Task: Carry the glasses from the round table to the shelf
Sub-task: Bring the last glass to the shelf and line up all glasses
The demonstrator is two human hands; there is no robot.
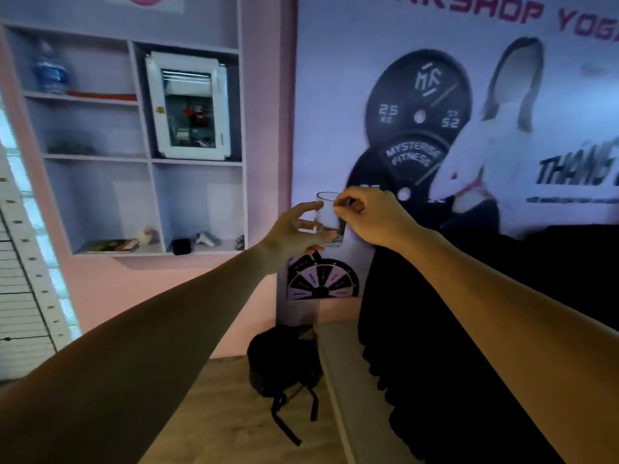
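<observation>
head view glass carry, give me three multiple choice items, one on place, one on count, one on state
1. Where is the water bottle?
A. top left shelf compartment
B. floor
C. bottom right compartment

2. How many glasses are held?
A. one
B. two
C. three

3. How does the right hand hold the glass?
A. flat palm under it
B. fingers pinch its rim
C. not touching

Key: 1 A, the water bottle stands in the shelf's top left compartment. 2 A, one glass shows between the hands. 3 B, the right hand pinches the rim; the left hand curls round its side.
</observation>
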